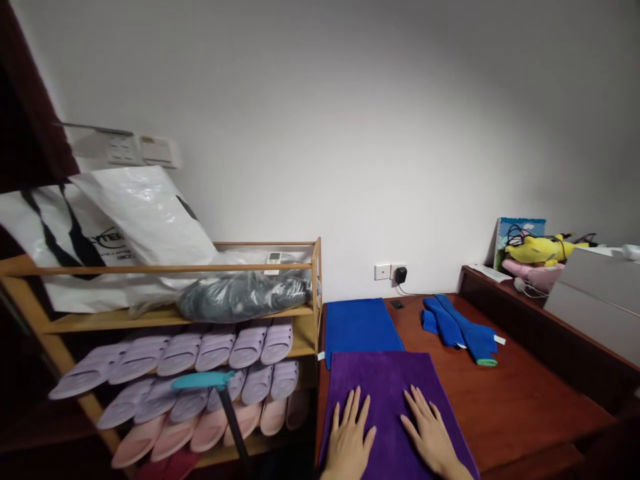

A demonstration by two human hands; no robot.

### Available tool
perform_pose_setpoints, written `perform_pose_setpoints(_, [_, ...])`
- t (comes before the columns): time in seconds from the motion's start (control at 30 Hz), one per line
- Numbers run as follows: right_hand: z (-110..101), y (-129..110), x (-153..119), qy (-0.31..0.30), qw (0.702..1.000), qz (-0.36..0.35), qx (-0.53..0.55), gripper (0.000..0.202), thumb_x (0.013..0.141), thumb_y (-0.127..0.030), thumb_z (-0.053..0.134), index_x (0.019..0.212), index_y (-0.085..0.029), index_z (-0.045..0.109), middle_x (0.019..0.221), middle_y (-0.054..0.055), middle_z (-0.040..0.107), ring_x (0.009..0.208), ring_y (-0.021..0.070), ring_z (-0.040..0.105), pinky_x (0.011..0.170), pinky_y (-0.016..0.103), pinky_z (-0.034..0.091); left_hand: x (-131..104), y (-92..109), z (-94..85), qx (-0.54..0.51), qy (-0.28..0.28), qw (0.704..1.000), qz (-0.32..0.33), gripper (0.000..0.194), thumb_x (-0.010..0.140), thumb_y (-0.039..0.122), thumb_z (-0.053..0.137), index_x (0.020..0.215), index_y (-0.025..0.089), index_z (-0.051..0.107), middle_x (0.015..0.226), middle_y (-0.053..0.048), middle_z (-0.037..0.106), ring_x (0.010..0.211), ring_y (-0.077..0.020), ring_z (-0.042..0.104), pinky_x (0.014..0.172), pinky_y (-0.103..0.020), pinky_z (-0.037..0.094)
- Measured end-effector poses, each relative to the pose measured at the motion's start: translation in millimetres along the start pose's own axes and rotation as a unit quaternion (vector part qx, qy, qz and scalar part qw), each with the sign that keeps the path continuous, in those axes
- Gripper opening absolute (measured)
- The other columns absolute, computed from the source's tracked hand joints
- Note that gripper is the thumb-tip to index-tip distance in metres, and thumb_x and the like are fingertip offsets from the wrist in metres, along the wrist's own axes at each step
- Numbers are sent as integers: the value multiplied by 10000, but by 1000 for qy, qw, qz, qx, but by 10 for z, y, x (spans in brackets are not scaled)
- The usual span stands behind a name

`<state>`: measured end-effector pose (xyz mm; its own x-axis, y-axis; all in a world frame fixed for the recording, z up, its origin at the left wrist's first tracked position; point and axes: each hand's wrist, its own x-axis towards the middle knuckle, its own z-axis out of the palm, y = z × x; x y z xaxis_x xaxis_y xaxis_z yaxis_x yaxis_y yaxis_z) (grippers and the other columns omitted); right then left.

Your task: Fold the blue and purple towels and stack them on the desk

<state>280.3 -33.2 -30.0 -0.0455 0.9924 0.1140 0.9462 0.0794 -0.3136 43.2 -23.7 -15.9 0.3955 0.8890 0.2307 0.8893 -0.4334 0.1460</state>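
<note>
A purple towel (385, 380) lies spread flat on the brown wooden table (520, 393). My left hand (349, 437) rests palm down on its left part, fingers spread. On the right part lies my right hand (429, 430), also flat with the fingers apart. Behind the purple towel, and partly covered by it, is a flat blue towel (360, 323). Farther right, a crumpled blue cloth (457, 327) with white tags and a green edge lies on the table, apart from both hands.
At left stands a wooden rack (316, 287) with several slippers (215, 350), a white bag (145, 213) and a plastic-wrapped dark bundle (245, 293). A blue-topped pole (205, 381) leans before it. A plug (401, 275) sits in the wall. A yellow plush toy (537, 250) lies on the raised ledge.
</note>
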Motion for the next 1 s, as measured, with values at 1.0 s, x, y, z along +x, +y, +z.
perform_pose_setpoints(1.0, [106, 420, -265, 51, 996, -3, -77, 662, 868, -620, 274, 1420, -255, 252, 1488, 45, 276, 1374, 213, 216, 1098, 476, 241, -494, -42, -84, -14, -38, 997, -70, 604, 896, 586, 248, 1422, 358, 59, 1526, -5, 149, 1393, -288, 111, 1092, -599, 168])
